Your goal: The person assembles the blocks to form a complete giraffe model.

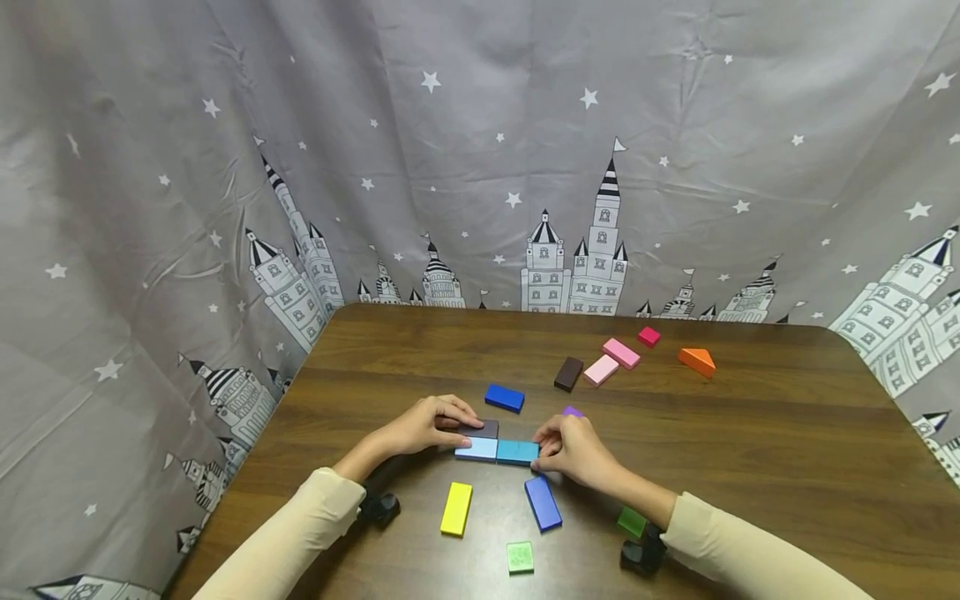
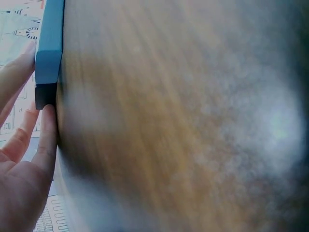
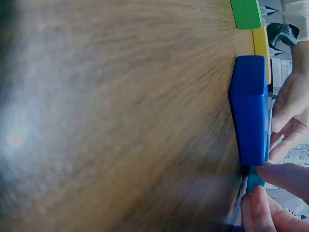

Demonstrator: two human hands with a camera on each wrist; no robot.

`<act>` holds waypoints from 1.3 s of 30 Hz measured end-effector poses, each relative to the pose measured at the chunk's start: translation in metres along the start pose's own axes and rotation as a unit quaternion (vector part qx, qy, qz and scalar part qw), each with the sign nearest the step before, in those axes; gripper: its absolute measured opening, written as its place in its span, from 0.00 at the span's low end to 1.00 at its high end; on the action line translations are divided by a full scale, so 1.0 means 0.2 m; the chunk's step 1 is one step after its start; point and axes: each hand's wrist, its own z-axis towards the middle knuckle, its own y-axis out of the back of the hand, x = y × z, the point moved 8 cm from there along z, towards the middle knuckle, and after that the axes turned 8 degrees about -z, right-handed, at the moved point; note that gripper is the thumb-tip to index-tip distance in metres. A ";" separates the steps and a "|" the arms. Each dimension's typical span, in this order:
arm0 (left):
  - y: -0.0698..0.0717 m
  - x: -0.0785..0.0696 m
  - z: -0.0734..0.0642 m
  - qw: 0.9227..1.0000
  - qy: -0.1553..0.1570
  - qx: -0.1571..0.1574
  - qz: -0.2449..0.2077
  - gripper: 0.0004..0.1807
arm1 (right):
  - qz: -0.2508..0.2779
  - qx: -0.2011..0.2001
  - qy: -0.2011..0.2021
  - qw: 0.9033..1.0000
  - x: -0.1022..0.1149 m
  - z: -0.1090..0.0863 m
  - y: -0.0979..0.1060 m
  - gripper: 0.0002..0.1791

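Note:
A light blue block [image 1: 476, 450] and a teal block [image 1: 517, 452] lie end to end on the table, with a dark grey block [image 1: 482, 429] along the far side of the light blue one. My left hand [image 1: 431, 425] rests its fairly straight fingers on the dark grey block, its thumb on the light blue block. In the left wrist view, fingertips [image 2: 48, 113] touch the end of the dark block [image 2: 46, 95]. My right hand [image 1: 581, 450] pinches the teal block's right end between thumb and finger, also visible in the right wrist view.
Nearer me lie a yellow block [image 1: 456, 508], a periwinkle block [image 1: 543, 503] and green squares [image 1: 520, 557]. Beyond the hands are a blue block [image 1: 505, 397], a purple one [image 1: 573, 411], a dark brown one [image 1: 568, 373], pink ones [image 1: 621, 353] and an orange triangle [image 1: 697, 361]. A curtain [image 1: 480, 167] hangs behind.

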 end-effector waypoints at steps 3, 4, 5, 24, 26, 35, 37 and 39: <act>0.00 0.00 0.00 1.000 0.004 0.002 0.004 0.16 | 0.000 0.000 0.003 1.000 0.00 0.00 0.00 0.14; 0.00 0.03 0.00 1.000 0.004 0.003 0.005 0.16 | 0.001 0.001 0.003 1.000 0.00 0.01 0.00 0.14; 0.00 0.03 0.00 1.000 0.007 0.004 0.005 0.16 | 0.001 0.001 0.002 1.000 0.00 0.01 0.00 0.14; 0.00 0.04 -0.01 1.000 0.007 0.004 0.003 0.16 | -0.006 0.014 0.008 1.000 0.01 0.02 -0.02 0.15; 0.00 0.04 0.00 1.000 0.010 0.003 0.000 0.16 | -0.009 0.011 0.011 1.000 0.01 0.02 -0.01 0.16; 0.00 0.04 0.00 1.000 0.018 0.005 -0.003 0.16 | 0.008 -0.015 0.013 1.000 0.00 0.06 0.06 0.13; 0.00 0.04 0.00 1.000 0.021 0.005 -0.004 0.16 | 0.018 -0.022 0.013 1.000 -0.01 0.08 0.08 0.13; 0.00 0.04 0.01 1.000 0.020 0.004 -0.003 0.16 | 0.025 -0.032 0.005 0.999 -0.02 0.11 0.09 0.13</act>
